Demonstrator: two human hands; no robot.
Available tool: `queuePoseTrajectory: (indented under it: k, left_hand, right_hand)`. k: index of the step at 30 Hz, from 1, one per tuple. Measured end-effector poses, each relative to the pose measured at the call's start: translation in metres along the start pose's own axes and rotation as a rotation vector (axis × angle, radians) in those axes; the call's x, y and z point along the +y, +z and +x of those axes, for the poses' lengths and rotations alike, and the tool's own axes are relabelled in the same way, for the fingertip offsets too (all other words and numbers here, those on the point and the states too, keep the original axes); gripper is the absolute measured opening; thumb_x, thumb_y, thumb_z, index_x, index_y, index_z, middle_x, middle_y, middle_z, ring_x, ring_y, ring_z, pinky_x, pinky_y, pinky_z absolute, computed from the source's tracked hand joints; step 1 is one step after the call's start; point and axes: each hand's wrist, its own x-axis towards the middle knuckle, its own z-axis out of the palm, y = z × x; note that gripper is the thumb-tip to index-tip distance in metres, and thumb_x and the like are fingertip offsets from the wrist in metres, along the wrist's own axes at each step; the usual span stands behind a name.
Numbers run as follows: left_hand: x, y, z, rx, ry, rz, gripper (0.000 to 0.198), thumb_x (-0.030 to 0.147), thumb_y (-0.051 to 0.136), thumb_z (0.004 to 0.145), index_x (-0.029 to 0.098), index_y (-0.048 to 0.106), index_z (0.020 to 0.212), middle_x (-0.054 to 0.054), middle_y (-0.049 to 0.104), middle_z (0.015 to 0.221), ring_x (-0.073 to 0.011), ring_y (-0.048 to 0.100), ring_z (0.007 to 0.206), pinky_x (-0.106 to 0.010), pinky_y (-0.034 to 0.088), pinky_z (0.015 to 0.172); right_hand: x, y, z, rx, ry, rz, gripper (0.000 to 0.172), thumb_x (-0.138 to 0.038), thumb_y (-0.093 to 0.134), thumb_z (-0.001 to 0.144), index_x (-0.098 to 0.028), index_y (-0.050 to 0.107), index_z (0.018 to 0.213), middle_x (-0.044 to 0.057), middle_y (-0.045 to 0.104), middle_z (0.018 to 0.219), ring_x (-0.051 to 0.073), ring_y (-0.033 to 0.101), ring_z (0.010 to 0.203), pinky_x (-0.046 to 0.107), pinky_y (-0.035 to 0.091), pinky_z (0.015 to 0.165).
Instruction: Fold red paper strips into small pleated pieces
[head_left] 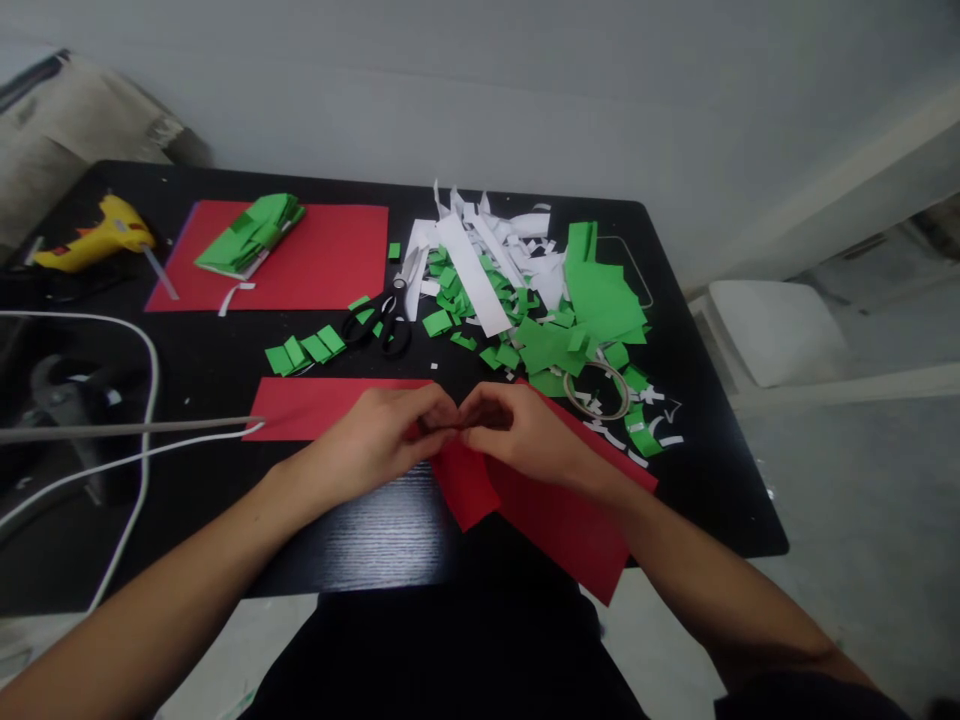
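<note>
Bare forearms (pixel 202 580) reach over the dark, wood-grained bench (pixel 375 540), bringing the left hand (pixel 386 435) and right hand (pixel 529 435) together. Both are nearly closed, thumbs and fingertips pinching the top of a red paper strip (pixel 466 490), which hangs below them; the double grip probably keeps the thin paper steady. Under the right wrist lies a larger flat red sheet (pixel 566 515). Curled white offcuts (pixel 469 275) and creased green scraps (pixel 559 345) sit beyond, perhaps pushed back for working room, near black-handled scissors (pixel 394 320).

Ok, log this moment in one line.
left hand: pinching red strip | right hand: pinching red strip | beyond hands: scissors, green scraps
</note>
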Motion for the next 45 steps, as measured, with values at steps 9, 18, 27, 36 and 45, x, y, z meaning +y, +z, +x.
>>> queuePoseTrajectory:
  k: [9,18,27,36,45]
  left_hand:
    - [0.003,-0.004,0.001,-0.099,-0.156,-0.147,0.008,0.014,0.064,0.083,0.02,0.066,0.089,0.001,0.071,0.08,-0.0147,0.069,0.073,-0.024,0.052,0.066]
    - [0.004,-0.003,0.001,-0.216,-0.202,-0.16,0.009,0.014,0.064,0.081,0.018,0.066,0.088,0.002,0.071,0.076,-0.0136,0.065,0.067,-0.023,0.048,0.061]
    - [0.004,-0.005,0.001,-0.282,-0.18,-0.172,0.011,0.011,0.063,0.083,0.019,0.067,0.09,0.003,0.071,0.076,-0.0118,0.065,0.067,-0.021,0.047,0.061]
    - [0.004,-0.012,-0.002,-0.253,-0.131,-0.123,0.02,0.01,0.054,0.088,0.02,0.069,0.098,0.001,0.074,0.085,-0.013,0.069,0.074,-0.022,0.05,0.066]
    - [0.007,-0.017,-0.007,-0.203,0.007,0.1,0.035,0.006,0.058,0.08,0.021,0.062,0.111,-0.002,0.071,0.104,-0.0173,0.069,0.091,-0.026,0.054,0.076]
  right_hand:
    - [0.002,-0.002,0.001,-0.042,0.039,-0.1,0.006,-0.015,0.069,0.077,-0.018,0.074,0.079,0.003,0.077,0.079,0.017,0.072,0.076,0.026,0.053,0.068]
    - [-0.001,-0.006,0.0,-0.204,0.178,-0.175,0.014,-0.017,0.075,0.074,-0.017,0.078,0.089,0.004,0.081,0.085,0.019,0.077,0.084,0.023,0.054,0.068]
    - [-0.003,-0.009,0.001,-0.265,0.132,-0.241,0.012,-0.014,0.072,0.077,-0.017,0.081,0.085,0.002,0.08,0.081,0.015,0.071,0.075,0.022,0.049,0.065]
    - [0.004,-0.008,0.0,-0.201,0.086,-0.206,0.012,-0.018,0.072,0.077,-0.018,0.083,0.083,0.002,0.08,0.079,0.016,0.071,0.077,0.024,0.049,0.067]
    - [0.0,-0.01,0.0,-0.004,0.007,-0.098,0.009,-0.018,0.071,0.078,-0.016,0.08,0.08,0.002,0.078,0.078,0.016,0.071,0.075,0.024,0.051,0.068]
